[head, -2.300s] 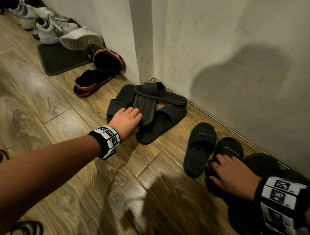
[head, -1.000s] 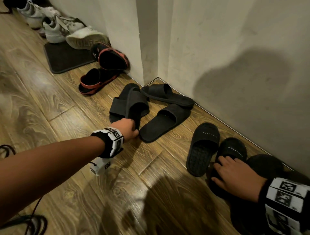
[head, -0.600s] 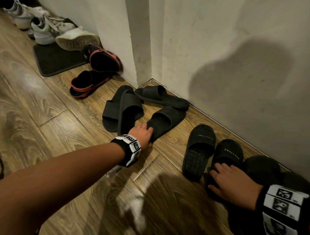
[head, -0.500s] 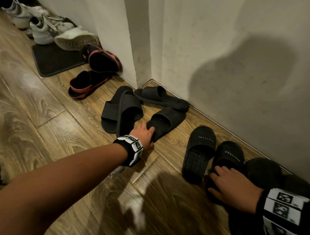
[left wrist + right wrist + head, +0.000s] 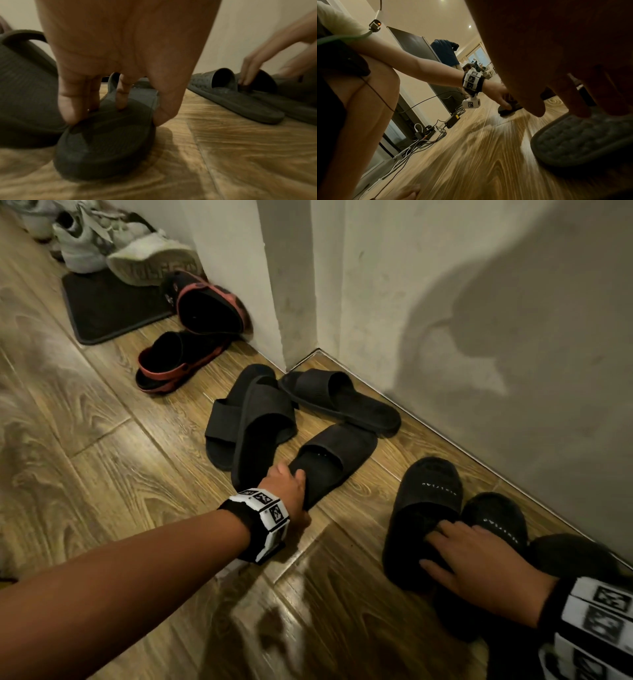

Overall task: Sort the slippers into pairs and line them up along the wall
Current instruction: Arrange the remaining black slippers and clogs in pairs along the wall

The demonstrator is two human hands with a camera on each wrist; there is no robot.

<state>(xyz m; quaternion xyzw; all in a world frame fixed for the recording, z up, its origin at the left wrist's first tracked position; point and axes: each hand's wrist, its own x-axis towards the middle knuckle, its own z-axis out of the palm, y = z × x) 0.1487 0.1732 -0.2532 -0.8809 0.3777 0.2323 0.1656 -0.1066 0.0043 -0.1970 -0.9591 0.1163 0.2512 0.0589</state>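
Black ribbed rubber slide mid-frame has its heel pinched by the left hand. Right hand, fingers spread flat, rests on the fuzzy black slippers lower right. Still pairing, I'd say; next it needs swinging beside its mate by the wall.

Black slippers on brown wood-grain floor

By the off-white wall: plain black slides, black slippers with small white lettering, black-and-red clogs, white sneakers, a dark mat.
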